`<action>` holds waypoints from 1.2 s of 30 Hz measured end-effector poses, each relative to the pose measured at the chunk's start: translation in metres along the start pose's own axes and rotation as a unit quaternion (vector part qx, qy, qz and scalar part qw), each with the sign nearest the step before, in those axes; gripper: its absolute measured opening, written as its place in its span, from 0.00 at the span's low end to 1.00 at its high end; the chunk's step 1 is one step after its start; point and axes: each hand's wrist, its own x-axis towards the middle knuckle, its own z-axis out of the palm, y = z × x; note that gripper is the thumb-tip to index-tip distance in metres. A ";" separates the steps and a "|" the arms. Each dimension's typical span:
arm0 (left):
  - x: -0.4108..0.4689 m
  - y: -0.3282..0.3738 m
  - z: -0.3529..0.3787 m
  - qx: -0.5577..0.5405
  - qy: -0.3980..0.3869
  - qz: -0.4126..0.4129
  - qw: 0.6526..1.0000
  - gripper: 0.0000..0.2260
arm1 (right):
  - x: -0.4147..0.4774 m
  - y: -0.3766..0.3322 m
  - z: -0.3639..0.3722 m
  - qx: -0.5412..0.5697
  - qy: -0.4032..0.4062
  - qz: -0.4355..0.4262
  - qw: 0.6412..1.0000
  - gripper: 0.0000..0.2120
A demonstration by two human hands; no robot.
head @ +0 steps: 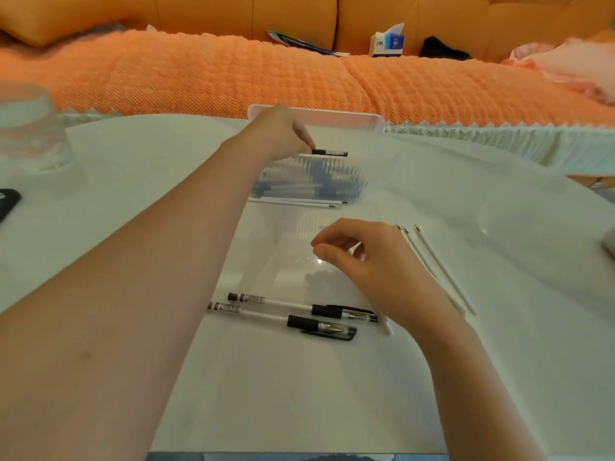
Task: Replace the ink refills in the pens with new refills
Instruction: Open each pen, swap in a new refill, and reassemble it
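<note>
My left hand point(283, 131) reaches over a clear plastic box point(372, 123) at the table's far side and pinches one end of a black-capped pen point(331, 153) held level above it. Several more pens show blurred through the box's front wall. My right hand point(369, 261) hovers above the table's middle, fingers curled and apart, holding nothing. Two capped clear pens point(299, 311) lie side by side in front of it. Three white refills point(436, 267) lie to its right, and two more refills point(299, 202) lie against the box's front.
A clear glass jar point(30, 128) stands at the far left and a black object point(8, 202) lies on the left edge. An orange sofa point(233, 71) with a tissue box point(387, 41) runs behind the white table point(299, 394). A clear lid point(519, 207) rests at right.
</note>
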 end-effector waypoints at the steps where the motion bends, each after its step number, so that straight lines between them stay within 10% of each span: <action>1: 0.001 -0.001 0.000 -0.005 -0.006 -0.003 1.000 0.07 | 0.000 0.000 0.000 0.004 0.000 -0.002 1.000 0.05; 13: -0.080 0.017 -0.009 -0.070 0.102 0.087 0.988 0.06 | -0.005 0.007 -0.008 0.007 -0.025 0.017 1.000 0.03; 26: -0.168 -0.005 0.034 -0.101 -0.145 0.017 0.984 0.09 | -0.006 0.009 -0.013 -0.007 -0.048 0.015 0.999 0.02; 36: -0.161 -0.016 0.042 -0.082 -0.069 0.024 0.994 0.05 | -0.007 0.010 -0.014 -0.012 -0.045 0.018 0.999 0.02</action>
